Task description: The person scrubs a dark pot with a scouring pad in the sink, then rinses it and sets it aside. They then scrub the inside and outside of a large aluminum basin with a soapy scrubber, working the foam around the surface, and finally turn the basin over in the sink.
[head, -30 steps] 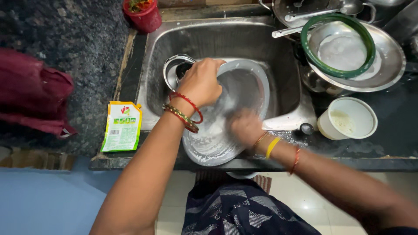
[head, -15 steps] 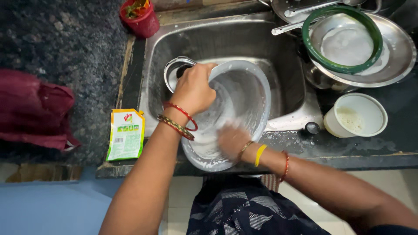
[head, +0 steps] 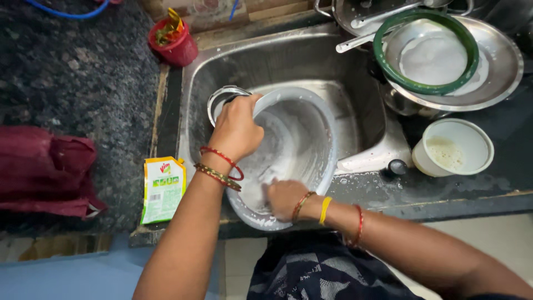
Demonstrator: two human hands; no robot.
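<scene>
Dark speckled stone desk (head: pixel 78 72) around a steel sink (head: pixel 311 53); pale tiled floor (head: pixel 488 233) below.

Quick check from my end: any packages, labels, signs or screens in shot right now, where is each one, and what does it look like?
Flat refill pouch: lies on the dark stone counter left of the steel sink, beside the left hand's forearm; a soft pouch with a cut corner, yellow top, green and white below, with printed label panels.
No signs or screens in view.
</scene>
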